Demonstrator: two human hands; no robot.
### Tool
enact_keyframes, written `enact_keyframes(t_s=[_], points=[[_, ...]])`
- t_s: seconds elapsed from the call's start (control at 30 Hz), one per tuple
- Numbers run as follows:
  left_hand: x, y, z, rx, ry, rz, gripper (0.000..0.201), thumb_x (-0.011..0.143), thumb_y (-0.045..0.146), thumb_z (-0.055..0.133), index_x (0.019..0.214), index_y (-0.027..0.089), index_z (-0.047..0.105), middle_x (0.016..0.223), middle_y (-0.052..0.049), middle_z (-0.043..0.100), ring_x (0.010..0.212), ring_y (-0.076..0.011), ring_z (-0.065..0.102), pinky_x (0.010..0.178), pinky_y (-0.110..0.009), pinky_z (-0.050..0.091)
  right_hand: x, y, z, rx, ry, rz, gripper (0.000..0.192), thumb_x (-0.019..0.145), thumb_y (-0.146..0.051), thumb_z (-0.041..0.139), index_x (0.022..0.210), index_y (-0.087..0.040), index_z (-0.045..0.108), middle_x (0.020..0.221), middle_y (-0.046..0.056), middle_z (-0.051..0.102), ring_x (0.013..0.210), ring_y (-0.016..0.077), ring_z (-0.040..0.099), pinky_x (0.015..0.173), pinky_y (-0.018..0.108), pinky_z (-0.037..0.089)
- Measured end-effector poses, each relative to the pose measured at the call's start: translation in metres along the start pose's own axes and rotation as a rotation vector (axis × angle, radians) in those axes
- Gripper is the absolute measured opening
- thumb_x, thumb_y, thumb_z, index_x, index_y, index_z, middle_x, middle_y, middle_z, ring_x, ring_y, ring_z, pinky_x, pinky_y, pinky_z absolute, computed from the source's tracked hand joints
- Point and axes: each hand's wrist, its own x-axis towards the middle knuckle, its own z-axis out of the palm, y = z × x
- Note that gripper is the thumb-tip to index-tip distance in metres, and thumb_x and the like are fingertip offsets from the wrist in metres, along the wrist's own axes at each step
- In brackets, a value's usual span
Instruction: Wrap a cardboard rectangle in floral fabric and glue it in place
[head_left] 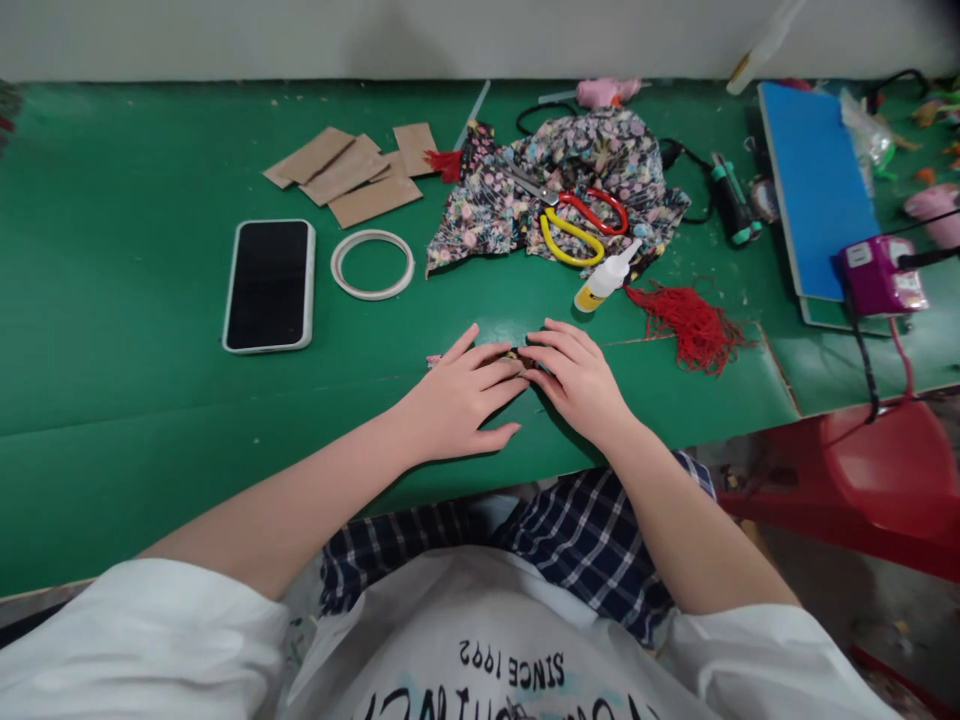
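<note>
A green counter [135, 300] fills most of the view, its surface scuffed and creased near the front edge. Behind it runs a plain pale wall [300, 35]. At the right, a red plastic stool [885, 480] stands on a littered floor [840, 590].

Phone [268, 285], tape ring [373, 264], cardboard pieces [352, 173], scissors [576, 222] on floral cloth [487, 205].

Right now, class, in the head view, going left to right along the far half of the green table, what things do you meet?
Phone → tape ring → floral cloth → scissors → glue bottle → red tassel → blue board → purple box.
</note>
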Motion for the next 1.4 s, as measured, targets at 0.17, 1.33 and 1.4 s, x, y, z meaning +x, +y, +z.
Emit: enact_keyframes(t_s=[0.17,1.33,1.4], points=[[0.000,0.000,-0.001,-0.007,0.010,-0.005,0.042,0.084,0.038,0.049,0.119,0.016,0.057,0.122,-0.009,0.059,0.123,-0.0301,0.043,0.109,-0.059,0.017,0.001,0.003,0.002,-0.008,0.002,0.033,0.023,0.087,-0.031,0.050,0.103,-0.021,0.063,0.113,0.008,0.062,0.123,0.0244,0.045,0.101,0.047,0.040],[-0.060,-0.031,-0.018,0.076,0.102,-0.413,0.049,0.085,0.053,0.049,0.120,0.020,0.056,0.131,-0.010,0.052,0.130,-0.0299,0.037,0.106,-0.059,0.025,0.000,0.002,0.002,-0.081,-0.036,-0.001,0.030,0.085,-0.038,0.051,0.110,-0.022,0.060,0.120,0.008,0.057,0.124,0.0266,0.042,0.102,0.046,0.037],[-0.060,-0.033,-0.018,0.025,0.083,-0.471,0.059,0.083,0.057,0.049,0.128,0.020,0.049,0.136,-0.011,0.047,0.132,-0.0312,0.033,0.107,-0.060,0.023,0.000,0.002,0.002,-0.080,-0.038,0.003,0.030,0.085,-0.036,0.051,0.110,-0.022,0.060,0.120,0.008,0.057,0.125,0.0263,0.042,0.103,0.046,0.037]])
